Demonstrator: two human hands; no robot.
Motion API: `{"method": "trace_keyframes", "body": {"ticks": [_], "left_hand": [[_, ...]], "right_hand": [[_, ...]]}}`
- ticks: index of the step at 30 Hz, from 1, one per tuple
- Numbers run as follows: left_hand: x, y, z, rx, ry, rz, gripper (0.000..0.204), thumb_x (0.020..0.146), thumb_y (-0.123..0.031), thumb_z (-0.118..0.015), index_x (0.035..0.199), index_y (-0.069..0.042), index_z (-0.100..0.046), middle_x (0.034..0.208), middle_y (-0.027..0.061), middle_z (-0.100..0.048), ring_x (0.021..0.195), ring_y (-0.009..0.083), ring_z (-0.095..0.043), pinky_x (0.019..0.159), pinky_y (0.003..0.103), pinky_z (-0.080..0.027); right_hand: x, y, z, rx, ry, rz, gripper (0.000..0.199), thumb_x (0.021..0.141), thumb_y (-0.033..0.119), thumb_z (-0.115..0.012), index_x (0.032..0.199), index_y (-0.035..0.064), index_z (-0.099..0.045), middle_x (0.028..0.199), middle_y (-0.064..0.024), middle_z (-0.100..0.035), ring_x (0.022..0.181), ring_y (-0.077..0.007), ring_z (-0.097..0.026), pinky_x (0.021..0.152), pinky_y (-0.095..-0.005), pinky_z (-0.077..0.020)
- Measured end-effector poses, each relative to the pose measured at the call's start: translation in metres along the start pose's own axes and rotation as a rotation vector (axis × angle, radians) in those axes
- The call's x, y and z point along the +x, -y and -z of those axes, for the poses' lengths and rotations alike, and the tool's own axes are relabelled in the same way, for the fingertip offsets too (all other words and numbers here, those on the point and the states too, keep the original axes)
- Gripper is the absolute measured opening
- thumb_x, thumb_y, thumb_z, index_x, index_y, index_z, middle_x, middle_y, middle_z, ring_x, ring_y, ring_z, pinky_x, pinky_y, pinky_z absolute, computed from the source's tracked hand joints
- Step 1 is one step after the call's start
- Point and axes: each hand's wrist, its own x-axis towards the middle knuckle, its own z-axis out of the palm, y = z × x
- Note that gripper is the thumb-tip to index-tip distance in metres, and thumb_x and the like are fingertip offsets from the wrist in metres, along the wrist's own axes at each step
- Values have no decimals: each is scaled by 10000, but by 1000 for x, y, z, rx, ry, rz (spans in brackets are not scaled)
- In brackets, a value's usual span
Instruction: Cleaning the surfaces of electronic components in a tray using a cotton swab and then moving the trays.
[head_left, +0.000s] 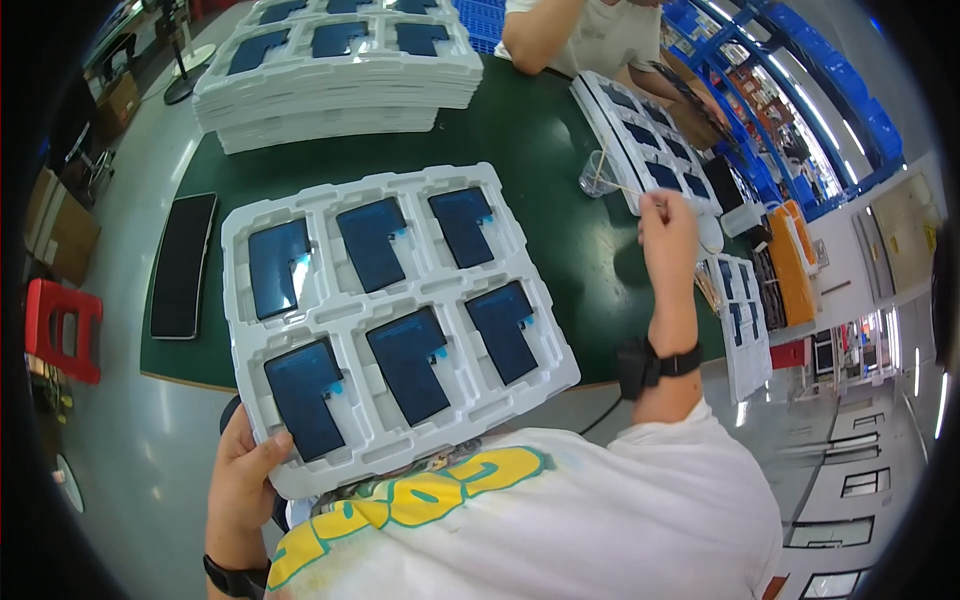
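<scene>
My left hand (252, 455) grips the near left corner of a white plastic tray (345, 325), its thumb over the rim. The tray is tilted up at the table's near edge. Several flat dark blue panels (405, 365), screen-like and notched at one side, lie in its separate pockets. Off to the right, my right hand (667, 220) is closed in a pinch on a thin wooden stick (626, 188), which points left toward a small clear cup (597, 175). Another thin stick stands in that cup. A black band with a small box is on my right wrist.
A tall stack of white trays (330, 95) with similar panels stands at the far left of the green table (520, 130). A black phone (183, 265) lies at the left edge. Another person (585, 40) sits across, beside a second panel tray (650, 140). A red stool (64, 330) stands left.
</scene>
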Motion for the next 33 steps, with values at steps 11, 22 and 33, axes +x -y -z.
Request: {"method": "trace_keyframes", "body": {"ticks": [11, 22, 33], "left_hand": [[-4, -5, 3, -140, 122, -41, 560, 772, -113, -627, 1264, 14, -392, 1127, 103, -563, 1016, 171, -554, 882, 313, -437], [-26, -101, -33, 297, -115, -423, 323, 801, -191, -580, 1073, -17, -556, 817, 0, -571, 702, 68, -555, 595, 224, -445], [187, -252, 22, 389, -51, -576, 223, 786, -201, -608, 921, -23, -611, 909, 48, -611, 806, 146, -589, 729, 278, -465]], "right_hand": [[-97, 62, 14, 668, 857, -477, 267, 860, 224, -596, 999, -4, -582, 831, -38, -605, 739, -61, -535, 651, -207, -424], [-34, 96, 54, 662, 661, -126, 196, 805, 168, -647, 921, 20, -592, 804, -4, -598, 710, -43, -536, 643, -188, -421], [102, 150, -96, 765, 686, -31, 207, 829, 247, -632, 796, 43, -621, 682, 10, -587, 561, -63, -511, 513, -216, -383]]}}
